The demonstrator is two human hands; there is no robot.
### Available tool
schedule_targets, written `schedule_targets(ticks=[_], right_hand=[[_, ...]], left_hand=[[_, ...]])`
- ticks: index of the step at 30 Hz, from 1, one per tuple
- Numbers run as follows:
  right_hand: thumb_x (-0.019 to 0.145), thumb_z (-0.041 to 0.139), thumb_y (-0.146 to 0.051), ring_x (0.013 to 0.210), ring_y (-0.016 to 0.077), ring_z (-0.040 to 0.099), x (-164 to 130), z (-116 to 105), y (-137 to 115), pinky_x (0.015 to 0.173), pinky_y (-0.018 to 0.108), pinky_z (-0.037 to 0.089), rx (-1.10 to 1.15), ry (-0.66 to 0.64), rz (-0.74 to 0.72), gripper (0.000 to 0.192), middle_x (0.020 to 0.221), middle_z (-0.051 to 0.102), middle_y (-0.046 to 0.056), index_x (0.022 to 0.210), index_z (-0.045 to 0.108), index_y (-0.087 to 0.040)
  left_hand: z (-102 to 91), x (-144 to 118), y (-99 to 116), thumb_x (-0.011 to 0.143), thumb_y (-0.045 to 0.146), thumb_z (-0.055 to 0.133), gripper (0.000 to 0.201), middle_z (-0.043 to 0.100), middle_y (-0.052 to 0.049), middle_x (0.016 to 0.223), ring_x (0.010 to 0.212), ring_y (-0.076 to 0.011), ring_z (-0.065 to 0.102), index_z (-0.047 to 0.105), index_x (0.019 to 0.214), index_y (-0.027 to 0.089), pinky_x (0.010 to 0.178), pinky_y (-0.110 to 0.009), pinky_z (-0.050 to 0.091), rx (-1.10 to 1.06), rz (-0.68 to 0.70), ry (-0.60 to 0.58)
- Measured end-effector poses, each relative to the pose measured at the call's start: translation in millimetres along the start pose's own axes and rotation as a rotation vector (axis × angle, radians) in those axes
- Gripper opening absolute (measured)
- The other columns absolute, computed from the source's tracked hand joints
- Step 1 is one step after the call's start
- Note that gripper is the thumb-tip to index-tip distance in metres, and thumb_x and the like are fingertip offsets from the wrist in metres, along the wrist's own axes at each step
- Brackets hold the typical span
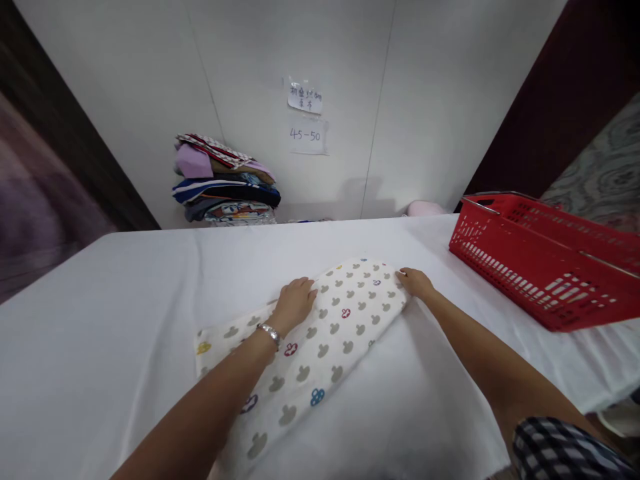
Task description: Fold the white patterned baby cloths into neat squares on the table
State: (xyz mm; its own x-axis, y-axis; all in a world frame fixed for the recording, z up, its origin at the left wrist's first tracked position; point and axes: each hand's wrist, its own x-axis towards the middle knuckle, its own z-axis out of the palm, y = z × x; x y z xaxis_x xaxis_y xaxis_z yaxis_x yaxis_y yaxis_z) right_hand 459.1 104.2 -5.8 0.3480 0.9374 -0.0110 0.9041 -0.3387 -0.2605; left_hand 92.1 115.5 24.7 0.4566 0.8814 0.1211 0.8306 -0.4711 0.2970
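Both forearms enter from the near edge and converge on a folded patterned cloth (320, 340) lying on the white-covered surface (100, 320). Its long axis runs diagonally, from the near left toward the far right, where the far end points roughly at the red basket (545, 260). That basket sits well apart from the cloth, at the right edge of the surface, tilted in view and showing no contents.

Left hand (294, 303), with a metal bracelet (271, 333) at the wrist, rests flat on the upper left edge of the cloth near its far end; its fingers (305, 288) are extended and pressed down, gripping nothing. Right hand (416, 283) touches the far right corner of the cloth; its fingers curl at the edge, but whether they pinch the fabric cannot be told. Both hands are at the far end, so the near end of the cloth lies unheld beneath the left forearm.

Against the back wall stands a stack of folded fabrics (225, 180). Two paper notes (306, 120) are fixed to the wall just right of it.
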Motion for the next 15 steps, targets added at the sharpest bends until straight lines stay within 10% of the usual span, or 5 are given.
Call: schedule_targets(ticks=[7,15], right_hand=[[0.085,0.049,-0.041,0.081,0.0176,0.062,-21,-3,27,0.066,0.023,0.041,0.15,0.011,0.012,0.03,0.089,0.07,0.005,0.087,0.069,-0.019],[0.081,0.054,-0.033,0.08,0.015,0.06,-15,0,18,0.067,0.021,0.04,0.293,0.047,0.011,0.019,0.088,0.069,0.003,0.086,0.067,-0.019]], left_hand=[[21.9,1,16,0.09,0.028,0.04,0.032,0.047,-0.013,0.135,0.125,-0.0269,0.04,0.056,0.115,0.017,0.103,-0.046,0.03,0.048,0.023,0.1],[25.8,-73,102,0.08,0.044,0.057,0.03,0.059,-0.006,0.103,0.096,-0.0233,0.052,0.057,0.099,0.02,0.085,-0.039,0.041,-0.027,0.305,-0.039]])
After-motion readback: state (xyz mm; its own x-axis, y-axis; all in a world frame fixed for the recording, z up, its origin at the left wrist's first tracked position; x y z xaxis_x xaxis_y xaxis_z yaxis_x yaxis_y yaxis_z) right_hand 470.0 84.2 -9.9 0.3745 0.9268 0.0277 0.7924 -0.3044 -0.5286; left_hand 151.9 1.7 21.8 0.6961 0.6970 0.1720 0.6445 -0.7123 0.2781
